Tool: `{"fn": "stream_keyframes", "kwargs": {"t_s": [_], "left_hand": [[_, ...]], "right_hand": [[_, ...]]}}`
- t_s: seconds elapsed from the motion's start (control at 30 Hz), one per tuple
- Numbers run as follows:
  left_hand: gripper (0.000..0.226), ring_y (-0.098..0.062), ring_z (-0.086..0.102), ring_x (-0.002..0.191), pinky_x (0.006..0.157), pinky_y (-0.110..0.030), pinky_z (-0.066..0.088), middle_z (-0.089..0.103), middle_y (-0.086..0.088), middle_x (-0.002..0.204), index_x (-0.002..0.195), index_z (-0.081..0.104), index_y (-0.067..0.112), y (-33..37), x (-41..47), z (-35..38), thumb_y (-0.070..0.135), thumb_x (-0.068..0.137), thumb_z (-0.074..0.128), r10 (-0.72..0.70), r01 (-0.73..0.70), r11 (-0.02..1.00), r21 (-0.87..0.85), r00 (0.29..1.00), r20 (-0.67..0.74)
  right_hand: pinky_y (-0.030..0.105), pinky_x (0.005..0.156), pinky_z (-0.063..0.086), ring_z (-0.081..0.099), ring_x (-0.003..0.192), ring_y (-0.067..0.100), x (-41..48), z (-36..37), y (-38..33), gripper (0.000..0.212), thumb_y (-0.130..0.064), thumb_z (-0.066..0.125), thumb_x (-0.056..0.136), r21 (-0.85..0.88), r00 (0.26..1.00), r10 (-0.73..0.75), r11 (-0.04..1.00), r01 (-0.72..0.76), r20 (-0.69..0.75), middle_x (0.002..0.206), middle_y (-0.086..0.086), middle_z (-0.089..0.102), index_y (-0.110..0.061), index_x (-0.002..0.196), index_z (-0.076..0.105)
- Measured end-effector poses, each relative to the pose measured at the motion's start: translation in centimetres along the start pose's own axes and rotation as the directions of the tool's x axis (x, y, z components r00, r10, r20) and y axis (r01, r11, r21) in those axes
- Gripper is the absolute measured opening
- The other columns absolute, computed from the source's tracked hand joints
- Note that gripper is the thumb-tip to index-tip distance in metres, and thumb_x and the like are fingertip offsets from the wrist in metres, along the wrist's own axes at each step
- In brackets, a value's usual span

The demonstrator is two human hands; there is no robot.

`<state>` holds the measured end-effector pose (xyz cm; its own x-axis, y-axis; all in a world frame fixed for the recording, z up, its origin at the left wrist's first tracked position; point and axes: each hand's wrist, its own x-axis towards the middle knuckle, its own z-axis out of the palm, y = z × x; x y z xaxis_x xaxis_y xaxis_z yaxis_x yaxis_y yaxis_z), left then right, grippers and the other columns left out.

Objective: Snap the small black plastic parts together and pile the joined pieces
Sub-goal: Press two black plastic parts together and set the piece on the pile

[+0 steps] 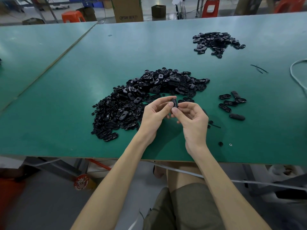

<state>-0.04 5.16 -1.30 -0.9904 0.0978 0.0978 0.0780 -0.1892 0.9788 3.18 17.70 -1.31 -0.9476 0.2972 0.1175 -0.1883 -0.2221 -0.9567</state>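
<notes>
- Left hand (154,113): fingers curled, thumb and fingertips pinching 1 small black part (174,102), which is held just above the near middle of the green table (66,97).
- Right hand (192,120): fingers curled, thumb and forefinger pinching the same part from its right side.
- Large heap (149,90): loose black parts lying on the table, just beyond and to the left of both hands.
- Small group (232,102): oval pieces lying singly, right of the hands, apart from the heap.
- Far pile (216,42): more black pieces at the table's far right, well apart from the heap.
- White cable (297,75): curves along the table's right edge.
</notes>
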Motion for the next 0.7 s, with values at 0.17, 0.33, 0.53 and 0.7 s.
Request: {"fn": "stream_keyframes", "kwargs": {"t_s": [0.17, 0.33, 0.53, 0.7], "left_hand": [[0.026, -0.019, 0.061, 0.084, 0.077, -0.029, 0.049, 0.074, -0.009, 0.101, 0.124, 0.072, 0.006, 0.09, 0.12, -0.13, 0.01, 0.098, 0.068, -0.011, 0.011, 0.999, -0.03, 1.0, 0.0], [0.026, -0.005, 0.058, 0.078, 0.075, -0.023, 0.046, 0.076, 0.0, 0.104, 0.122, 0.075, 0.011, 0.01, 0.13, -0.32, 0.014, 0.096, 0.071, -0.014, 0.014, 1.0, -0.026, 1.0, -0.019], [0.024, -0.014, 0.065, 0.099, 0.085, -0.031, 0.05, 0.076, -0.002, 0.112, 0.121, 0.076, 0.012, 0.17, -0.06, -0.12, 0.013, 0.098, 0.069, -0.013, 0.012, 0.997, -0.07, 1.0, -0.009], [0.026, -0.014, 0.065, 0.091, 0.078, -0.023, 0.051, 0.077, -0.007, 0.109, 0.125, 0.074, 0.01, 0.09, -0.14, -0.21, 0.009, 0.1, 0.066, 0.04, -0.041, 0.999, 0.023, 0.999, 0.021]], "right_hand": [[0.023, 0.063, 0.055, 0.075, 0.084, 0.021, 0.11, -0.09, 0.16, 0.017, -0.009, 0.083, 0.086, -0.009, 1.0, -0.003, 1.0, 0.003, -0.001, 0.087, 0.002, 0.076, -0.014, 0.098, 0.071], [0.022, 0.065, 0.054, 0.069, 0.083, 0.011, 0.18, -0.22, 0.3, 0.014, -0.013, 0.084, 0.086, -0.037, 1.0, -0.009, 0.999, 0.008, -0.001, 0.087, -0.006, 0.076, -0.02, 0.092, 0.074], [0.021, 0.066, 0.051, 0.065, 0.076, 0.009, 0.28, -0.24, 0.51, 0.01, -0.016, 0.083, 0.087, -0.079, 1.0, -0.008, 0.997, 0.008, 0.008, 0.082, -0.005, 0.076, -0.02, 0.086, 0.075], [0.021, 0.064, 0.052, 0.068, 0.076, 0.007, 0.31, -0.26, 0.73, 0.003, -0.022, 0.072, 0.098, -0.081, 0.998, -0.012, 0.997, 0.008, -0.054, 0.085, -0.005, 0.075, -0.019, 0.098, 0.072]]}}
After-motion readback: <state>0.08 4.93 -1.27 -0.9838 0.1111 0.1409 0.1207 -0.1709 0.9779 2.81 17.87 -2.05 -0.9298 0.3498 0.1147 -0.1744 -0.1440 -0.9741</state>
